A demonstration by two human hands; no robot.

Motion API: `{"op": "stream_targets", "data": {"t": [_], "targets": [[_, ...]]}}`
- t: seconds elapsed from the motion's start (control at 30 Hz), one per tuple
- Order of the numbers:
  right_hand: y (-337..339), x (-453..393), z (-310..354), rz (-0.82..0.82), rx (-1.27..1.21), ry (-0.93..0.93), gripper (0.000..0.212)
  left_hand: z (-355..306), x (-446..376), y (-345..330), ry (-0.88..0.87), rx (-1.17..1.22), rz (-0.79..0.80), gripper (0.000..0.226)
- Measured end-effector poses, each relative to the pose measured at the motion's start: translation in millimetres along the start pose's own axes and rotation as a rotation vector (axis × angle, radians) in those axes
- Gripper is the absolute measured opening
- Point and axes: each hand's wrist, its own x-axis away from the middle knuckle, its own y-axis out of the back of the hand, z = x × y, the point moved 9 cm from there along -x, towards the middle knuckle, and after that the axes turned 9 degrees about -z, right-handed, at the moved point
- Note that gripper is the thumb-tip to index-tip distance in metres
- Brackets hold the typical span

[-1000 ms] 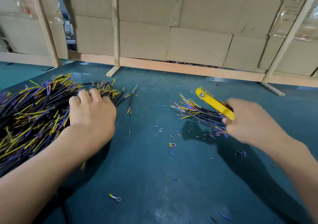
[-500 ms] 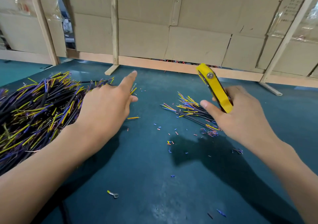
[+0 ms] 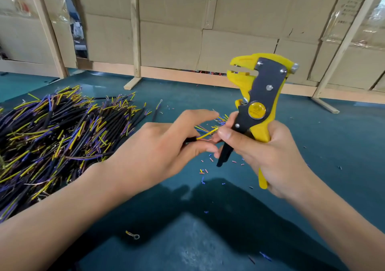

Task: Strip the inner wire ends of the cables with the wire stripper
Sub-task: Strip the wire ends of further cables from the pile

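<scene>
Cardboard panels on pale wooden frames [image 3: 135,31] close off the back of the dark teal worktop [image 3: 187,239]. Across its left side spreads the big heap of black-sheathed cables with yellow, blue and purple inner wires [image 3: 58,137], lying where it lay a second ago.

Both hands have left their earlier places. The left hand [image 3: 154,152], which was resting on the heap's right edge a second ago and stretched flat half a second ago, now sits mid-worktop, its grip curled round a single black cable with yellow and pink inner wires [image 3: 205,134] fanned out towards the right. The right hand [image 3: 268,156] has come in to meet it: its fingers wrap the handles of the yellow and black wire stripper [image 3: 258,104], while the thumb tip presses against the yellow inner wire. That tool, earlier seen edge-on and tilted, now stands upright and side-on, its head well above both hands with a narrow gap showing at its mouth.

Behind the hands, a small bundle of cables with coloured ends [image 3: 220,119] peeks out, mostly hidden now. Tiny cut scraps of blue, pink and yellow insulation [image 3: 203,171] dot the surface below the hands. Nearer the camera lies a small yellow-sleeved ring terminal [image 3: 133,235].
</scene>
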Motion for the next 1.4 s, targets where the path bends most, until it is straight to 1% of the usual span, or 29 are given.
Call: {"op": "stream_targets", "data": {"t": [0.03,0.1,0.2,0.3,0.43,0.53,0.63,0.7,0.77,0.87,0.97,1.03,1.13,1.2,1.23,1.27,1.3,1.33,1.37,1.4], "targets": [[-2.5,0.6,-0.9,0.028,-0.071,-0.01,0.011,1.9,-0.1,-0.8,0.022,0.006,0.009,0.044],[-3.3,0.2,-2.2,0.038,-0.131,-0.013,0.012,6.1,0.3,-2.3,0.071,0.02,0.024,0.042],[1.5,-1.4,-3.5,-0.009,-0.116,-0.001,0.018,10.2,3.2,-7.1,0.142,0.093,0.057,0.037],[1.7,-1.5,-4.7,-0.018,-0.11,-0.008,0.021,13.0,4.8,-9.5,0.204,0.203,0.06,0.033],[-2.0,-0.4,-4.8,-0.009,-0.088,0.002,0.019,15.0,7.2,-14.6,0.212,0.272,0.077,0.029],[-2.2,-0.1,-6.1,-0.025,-0.079,0.011,0.015,16.7,8.3,-11.7,0.207,0.288,0.023,0.024],[1.6,-1.8,-6.2,-0.057,-0.082,0.013,0.016,17.8,5.5,-4.3,0.186,0.247,-0.076,0.015],[3.1,-2.5,-7.1,-0.069,-0.097,0.001,0.017,21.3,4.8,-1.0,0.219,0.255,-0.134,0.012],[3.9,-2.8,-8.4,-0.082,-0.108,-0.016,0.017,26.1,6.8,-2.7,0.291,0.302,-0.15,0.011],[4.6,-2.6,-9.2,-0.103,-0.1,-0.02,0.017,32.4,11.9,-9.6,0.423,0.421,-0.127,0.012],[10.3,-4.2,-9.9,-0.154,-0.095,-0.026,0.016,35.6,12.4,-12.7,0.472,0.457,-0.09,0.022],[18.9,-6.6,-10.8,-0.222,-0.095,-0.03,0.016,43.1,13.6,-17.0,0.513,0.427,-0.029,0.025],[39.5,-11.3,-13.8,-0.368,-0.104,-0.041,0.018,60.7,20.8,-25.5,0.569,0.322,0.111,0.011],[51.8,-14.4,-15.4,-0.434,-0.111,-0.052,0.018,61.6,19.8,-24.3,0.465,0.159,0.179,0.004],[56.4,-15.9,-15.7,-0.45,-0.106,-0.055,0.017,59.5,17.8,-23.4,0.392,0.082,0.194,0.002],[59.5,-17.3,-15.9,-0.454,-0.094,-0.056,0.016,59.9,16.3,-22.4,0.364,0.044,0.187,0.003],[60.7,-18.3,-15.9,-0.446,-0.08,-0.057,0.013,63.8,16.2,-21.0,0.399,0.043,0.165,0.004],[60.1,-18.7,-16.1,-0.433,-0.066,-0.06,0.012,70.3,17.5,-19.4,0.492,0.091,0.132,0.006],[58.5,-18.7,-16.4,-0.419,-0.056,-0.064,0.011,77.4,20.5,-19.7,0.622,0.201,0.099,0.009],[56.0,-18.4,-17.0,-0.404,-0.053,-0.068,0.012,82.3,25.0,-23.9,0.764,0.375,0.075,0.016]]}}
